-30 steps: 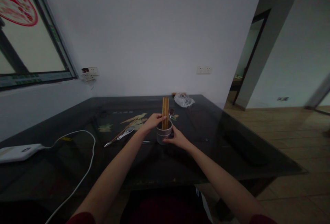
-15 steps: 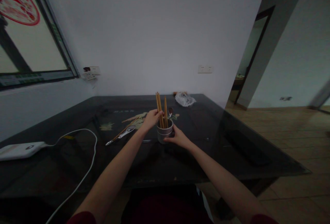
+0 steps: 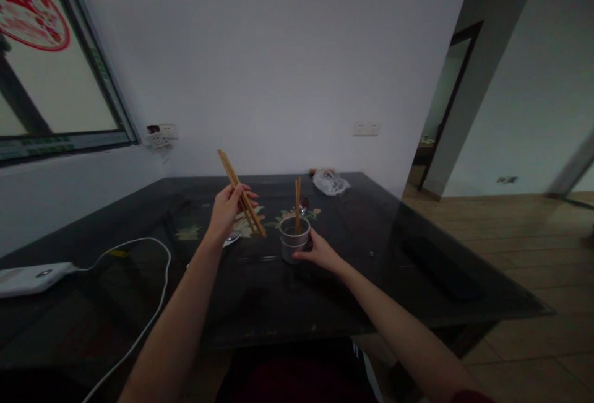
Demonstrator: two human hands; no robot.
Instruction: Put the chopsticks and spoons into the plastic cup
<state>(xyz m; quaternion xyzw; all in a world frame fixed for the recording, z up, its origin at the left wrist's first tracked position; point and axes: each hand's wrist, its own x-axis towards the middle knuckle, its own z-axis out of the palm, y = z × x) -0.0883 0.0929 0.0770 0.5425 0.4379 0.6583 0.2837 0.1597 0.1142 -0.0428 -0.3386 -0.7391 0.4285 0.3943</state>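
Note:
My left hand (image 3: 228,208) is closed around a bundle of wooden chopsticks (image 3: 254,222), tilted and held above the table, left of the cup. A grey cylindrical cup (image 3: 292,242) stands upright on the table, and my right hand (image 3: 320,251) grips its right side. Two or so chopsticks (image 3: 297,199) remain standing in the cup, with a metal spoon (image 3: 304,203) showing just behind them. On the table behind my left wrist lies a white-handled spoon (image 3: 232,237), mostly hidden by the forearm.
The dark glossy table (image 3: 352,291) bears printed flowers. At left lies a white power bank (image 3: 37,279) with a white cable (image 3: 169,260). A clear plastic bag (image 3: 330,182) sits near the wall. A dark flat object (image 3: 443,267) is at right.
My left hand has lifted several chopsticks out of the cup and carried them to the left, leaving a couple inside. My right hand has stayed on the cup.

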